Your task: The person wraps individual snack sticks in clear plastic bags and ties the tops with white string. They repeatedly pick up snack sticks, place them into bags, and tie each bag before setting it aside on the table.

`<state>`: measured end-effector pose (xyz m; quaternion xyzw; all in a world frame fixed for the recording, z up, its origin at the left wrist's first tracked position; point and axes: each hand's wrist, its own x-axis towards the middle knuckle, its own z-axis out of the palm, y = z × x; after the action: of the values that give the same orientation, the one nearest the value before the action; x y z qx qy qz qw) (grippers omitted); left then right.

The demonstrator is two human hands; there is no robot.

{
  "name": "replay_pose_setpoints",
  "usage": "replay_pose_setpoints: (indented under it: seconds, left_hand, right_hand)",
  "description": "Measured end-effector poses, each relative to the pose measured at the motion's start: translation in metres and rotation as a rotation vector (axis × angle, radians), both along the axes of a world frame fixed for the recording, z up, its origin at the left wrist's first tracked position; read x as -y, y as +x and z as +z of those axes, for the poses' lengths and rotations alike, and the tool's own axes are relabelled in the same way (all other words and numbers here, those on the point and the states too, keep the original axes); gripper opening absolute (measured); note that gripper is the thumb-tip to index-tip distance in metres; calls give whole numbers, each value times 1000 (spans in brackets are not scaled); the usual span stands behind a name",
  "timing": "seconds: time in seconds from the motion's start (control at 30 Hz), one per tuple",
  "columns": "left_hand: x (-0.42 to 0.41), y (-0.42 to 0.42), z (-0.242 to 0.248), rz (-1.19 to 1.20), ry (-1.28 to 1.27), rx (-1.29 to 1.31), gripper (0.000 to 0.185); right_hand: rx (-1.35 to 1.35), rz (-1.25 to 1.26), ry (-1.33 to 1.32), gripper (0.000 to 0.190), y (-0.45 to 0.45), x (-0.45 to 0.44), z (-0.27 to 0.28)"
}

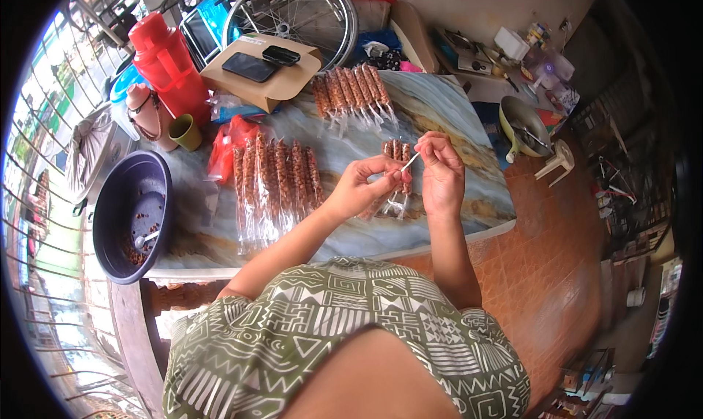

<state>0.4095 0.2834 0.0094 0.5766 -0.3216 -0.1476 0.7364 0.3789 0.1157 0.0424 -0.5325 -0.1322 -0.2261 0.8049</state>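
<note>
Between my hands runs a twisted whitish plastic end of a narrow bag (411, 162). My left hand (369, 184) pinches its lower part, and my right hand (441, 172) grips the upper end with thumb and fingers. A few filled plastic tubes of reddish-brown nuts (405, 151) lie beneath and behind my hands, partly hidden. To the left, several long clear bags of nuts (283, 172) lie side by side with flat, loose ends towards me. Another row of filled tubes (351, 89) with twisted ends lies at the table's far side.
On the marble-patterned table (340, 248) are a red plastic bag (228, 150), a green cup (185, 132), a red thermos (165, 62) and a cardboard box (274, 86) bearing a phone (250, 67). A dark basin (132, 216) with loose nuts and a spoon stands at left.
</note>
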Motion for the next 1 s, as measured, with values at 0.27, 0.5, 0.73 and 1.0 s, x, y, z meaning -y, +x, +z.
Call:
replay_pose_setpoints:
  seconds: [0.27, 0.5, 0.73, 1.0]
  left_hand:
    - [16, 49, 15, 240, 296, 932, 23]
    - [52, 76, -74, 120, 458, 1273, 21]
    - [52, 39, -99, 14, 718, 1048, 43]
    - [-56, 28, -3, 217, 500, 509, 40]
  right_hand:
    - [-25, 42, -322, 4, -2, 37, 13]
    - [-264, -188, -712, 8, -11, 70, -84]
    - [-346, -127, -712, 14, -35, 64, -131]
    - [-275, -133, -757, 21, -10, 34, -89]
